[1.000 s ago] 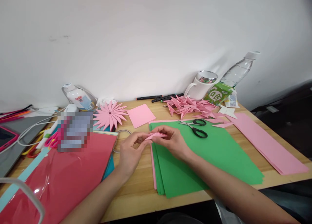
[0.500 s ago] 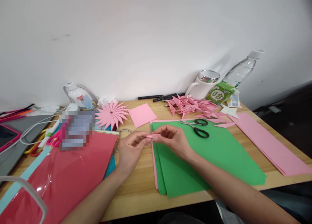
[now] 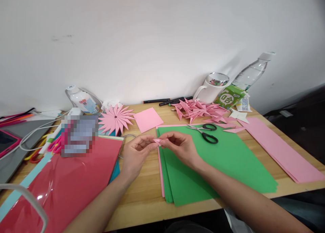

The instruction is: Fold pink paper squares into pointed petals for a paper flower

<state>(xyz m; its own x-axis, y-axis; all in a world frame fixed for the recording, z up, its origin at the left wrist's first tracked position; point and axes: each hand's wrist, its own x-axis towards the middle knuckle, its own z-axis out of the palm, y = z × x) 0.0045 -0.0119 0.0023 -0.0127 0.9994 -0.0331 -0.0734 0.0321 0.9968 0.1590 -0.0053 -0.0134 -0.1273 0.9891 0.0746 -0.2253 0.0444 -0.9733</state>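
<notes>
My left hand [image 3: 135, 153] and my right hand [image 3: 179, 146] meet over the wooden desk [image 3: 144, 192], fingers pinched together on a small folded pink paper piece [image 3: 157, 141]. Only its tip shows between the fingertips. Under my right hand lies a stack of green paper sheets [image 3: 215, 162]. Black-handled scissors [image 3: 204, 132] rest on the green stack, just beyond my right hand. A pile of folded pink paper points [image 3: 198, 111] sits further back.
A pink paper flower [image 3: 115, 119] and a pink square sheet [image 3: 148, 119] lie at the back. Red paper in a plastic sleeve [image 3: 63, 185] fills the left. Long pink strips [image 3: 279, 152] lie at right. A white mug [image 3: 212, 87], water bottle [image 3: 250, 74] and markers [image 3: 167, 101] stand by the wall.
The pink piece showed long and flat between my hands; now my fingers have closed around it and only a small tip shows. Both hands stayed in place.
</notes>
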